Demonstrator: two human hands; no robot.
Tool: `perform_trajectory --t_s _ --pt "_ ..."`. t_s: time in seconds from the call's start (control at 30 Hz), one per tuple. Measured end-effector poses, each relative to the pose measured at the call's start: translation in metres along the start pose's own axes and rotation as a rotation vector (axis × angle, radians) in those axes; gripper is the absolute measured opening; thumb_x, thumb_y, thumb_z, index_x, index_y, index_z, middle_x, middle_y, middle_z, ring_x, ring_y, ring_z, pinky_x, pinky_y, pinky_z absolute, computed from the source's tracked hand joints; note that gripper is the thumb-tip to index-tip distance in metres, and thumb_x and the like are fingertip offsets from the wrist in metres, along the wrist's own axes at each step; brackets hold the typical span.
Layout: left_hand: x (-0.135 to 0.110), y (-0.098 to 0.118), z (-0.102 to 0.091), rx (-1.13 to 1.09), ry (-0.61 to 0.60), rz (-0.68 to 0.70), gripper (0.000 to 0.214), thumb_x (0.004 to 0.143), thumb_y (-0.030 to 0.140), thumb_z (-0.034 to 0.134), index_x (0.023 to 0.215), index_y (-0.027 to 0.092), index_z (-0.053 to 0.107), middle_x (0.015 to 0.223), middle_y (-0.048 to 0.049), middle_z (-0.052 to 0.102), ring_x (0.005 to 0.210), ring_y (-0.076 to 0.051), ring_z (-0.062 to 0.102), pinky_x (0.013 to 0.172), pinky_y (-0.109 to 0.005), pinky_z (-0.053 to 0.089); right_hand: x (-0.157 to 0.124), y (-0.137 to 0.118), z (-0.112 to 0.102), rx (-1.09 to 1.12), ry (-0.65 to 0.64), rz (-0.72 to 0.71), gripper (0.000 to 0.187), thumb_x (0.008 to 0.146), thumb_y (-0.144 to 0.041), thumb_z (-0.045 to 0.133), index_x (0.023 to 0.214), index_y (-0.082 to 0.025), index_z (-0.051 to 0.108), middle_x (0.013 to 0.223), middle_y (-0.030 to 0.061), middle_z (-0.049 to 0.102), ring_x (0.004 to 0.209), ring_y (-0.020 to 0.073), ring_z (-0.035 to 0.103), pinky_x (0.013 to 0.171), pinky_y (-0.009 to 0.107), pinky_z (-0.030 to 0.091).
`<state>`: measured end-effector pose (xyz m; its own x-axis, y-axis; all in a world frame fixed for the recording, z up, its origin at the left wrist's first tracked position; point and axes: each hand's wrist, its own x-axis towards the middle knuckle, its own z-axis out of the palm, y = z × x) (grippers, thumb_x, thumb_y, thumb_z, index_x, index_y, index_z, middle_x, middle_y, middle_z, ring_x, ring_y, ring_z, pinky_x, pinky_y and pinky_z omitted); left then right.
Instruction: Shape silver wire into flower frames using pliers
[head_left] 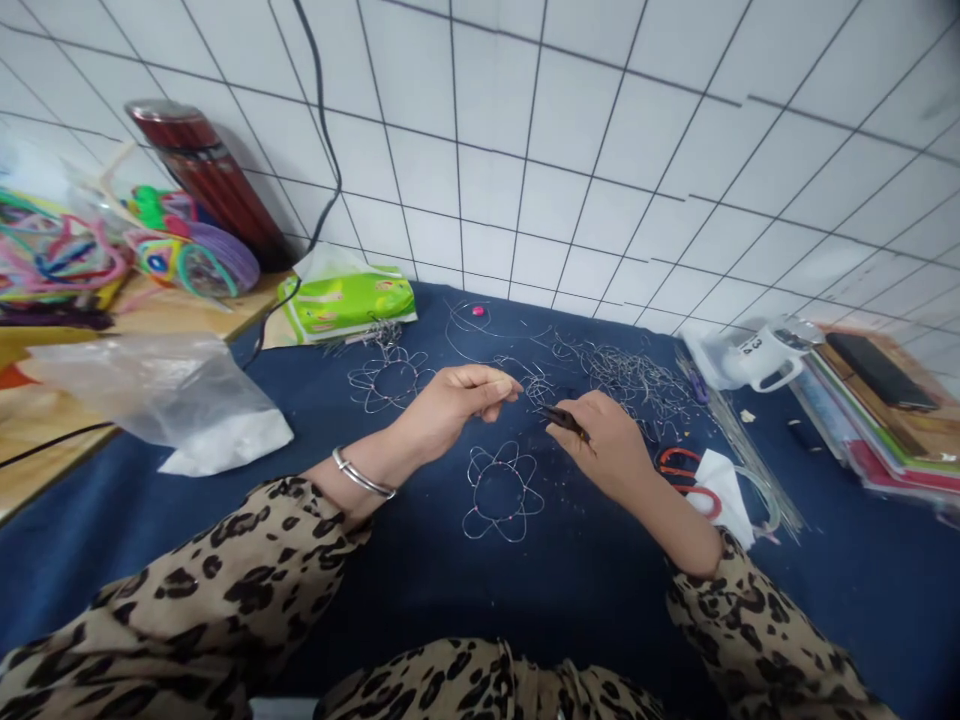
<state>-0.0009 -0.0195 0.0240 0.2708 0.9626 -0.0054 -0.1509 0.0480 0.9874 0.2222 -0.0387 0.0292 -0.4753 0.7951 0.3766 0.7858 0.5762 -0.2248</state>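
where hands (604, 440) grip, pliers (566, 420) half hidden, piled wires (634, 380) indistinct

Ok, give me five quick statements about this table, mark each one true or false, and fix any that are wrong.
1. The right hand holds pliers. True.
2. The bracelet is on the right wrist. False: the bracelet is on the left wrist.
3. A wire flower lies on the blue cloth. True.
4. The mug is at the left, beside the flask. False: the mug is at the right, and the flask is at the left.
5. The tissue pack is mostly green. True.
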Motion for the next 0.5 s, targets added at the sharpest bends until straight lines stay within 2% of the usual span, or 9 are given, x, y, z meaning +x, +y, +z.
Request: perform_trajectory --t_s 0.13,0.23,0.3,0.5 --pt "0.001 0.011 -0.004 -0.018 -0.032 0.014 0.016 0.075 0.028 0.064 0.083 0.013 0.065 0.082 -0.0060 0.066 0.051 -0.005 0.045 0.048 -0.021 0.036 0.006 -0.008 -0.010 0.141 -0.052 0.128 0.037 0.085 -0.050 0.046 0.100 -0.018 0.059 0.083 0.0039 0.057 0.078 0.0151 0.051 0.071 0.028 0.039" --pt "0.004 0.023 -0.007 -0.010 -0.044 0.040 0.014 0.073 0.024 0.065 0.083 0.014 0.063 0.076 -0.0041 0.066 0.048 -0.005 0.044 0.045 -0.019 0.034 0.014 -0.013 -0.019 0.336 -0.133 0.209 0.034 0.087 -0.050 0.043 0.088 -0.019 0.059 0.074 0.0003 0.055 0.068 0.0120 0.050 0.065 0.025 0.038" --pt "0.006 0.029 -0.010 0.012 -0.062 0.064 0.014 0.071 0.021 0.066 0.083 0.016 0.060 0.071 -0.0016 0.065 0.047 -0.005 0.044 0.045 -0.019 0.034 0.019 -0.016 -0.021 0.484 -0.197 0.243 0.036 0.088 -0.049 0.041 0.088 -0.020 0.060 0.076 0.0009 0.057 0.070 0.0124 0.052 0.067 0.026 0.040" --pt "0.017 0.029 -0.022 0.187 -0.121 0.040 0.016 0.079 0.027 0.055 0.088 0.016 0.064 0.074 -0.0037 0.065 0.047 -0.006 0.048 0.048 -0.021 0.037 0.021 -0.022 0.003 0.921 -0.382 0.411 0.042 0.086 -0.052 0.041 0.097 -0.017 0.061 0.079 0.0039 0.060 0.073 0.0132 0.056 0.069 0.027 0.046"
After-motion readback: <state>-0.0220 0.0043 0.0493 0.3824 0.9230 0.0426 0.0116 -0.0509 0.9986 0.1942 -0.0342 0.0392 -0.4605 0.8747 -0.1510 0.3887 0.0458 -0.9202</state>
